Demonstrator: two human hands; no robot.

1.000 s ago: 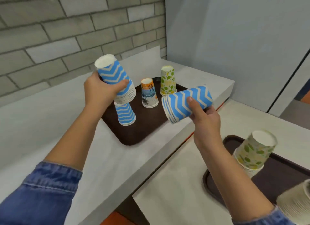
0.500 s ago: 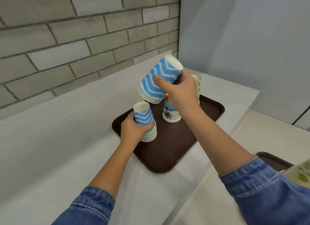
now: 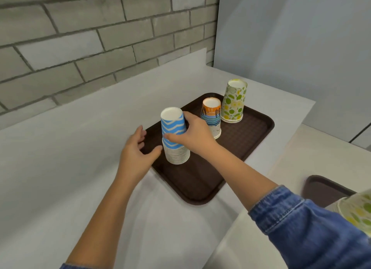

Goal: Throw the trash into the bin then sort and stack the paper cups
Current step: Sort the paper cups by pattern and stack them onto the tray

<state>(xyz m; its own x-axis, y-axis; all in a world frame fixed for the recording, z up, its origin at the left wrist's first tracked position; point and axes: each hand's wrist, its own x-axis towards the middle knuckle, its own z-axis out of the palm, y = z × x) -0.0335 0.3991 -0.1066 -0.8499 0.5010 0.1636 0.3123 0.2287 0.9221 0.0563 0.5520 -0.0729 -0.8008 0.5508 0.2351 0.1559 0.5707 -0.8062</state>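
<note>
An upside-down stack of blue zigzag paper cups [image 3: 173,136] stands on the brown tray [image 3: 202,180]. My right hand [image 3: 193,135] is wrapped around the stack's upper cups. Just left of the stack, my left hand [image 3: 138,152] hovers with its fingers apart, holding nothing. Behind, also inverted on the tray, are an orange and blue beach-print cup [image 3: 211,117] and a stack of green and yellow citrus-print cups [image 3: 234,101].
A second brown tray [image 3: 323,190] lies on the lower counter at the right, with a citrus-print cup stack [image 3: 359,210] at the frame edge. A brick wall rises behind the white counter [image 3: 80,158]; a grey panel stands to the right.
My right hand brought its blue cups down onto the stack on the tray, making one taller stack. My left hand let go of that stack and opened beside it.
</note>
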